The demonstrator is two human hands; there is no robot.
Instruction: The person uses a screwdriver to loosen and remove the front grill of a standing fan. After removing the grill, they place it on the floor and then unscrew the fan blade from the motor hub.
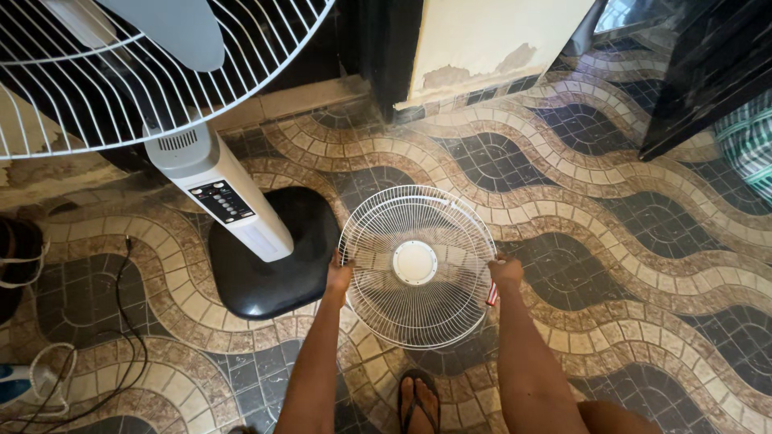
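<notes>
White wire fan guard [416,267] lies flat, face up, both hands' grip [338,277] [506,273] pinching its rim.

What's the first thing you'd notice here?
A round white fan grille in the middle, held at its edges by the left hand and right hand over a wavy tiled floor. At upper left stands a big white fan on a black base.

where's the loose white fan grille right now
In the head view the loose white fan grille is centre frame above the tiled floor, held at its rim by the left hand and right hand, just right of the fan's black base.
</notes>
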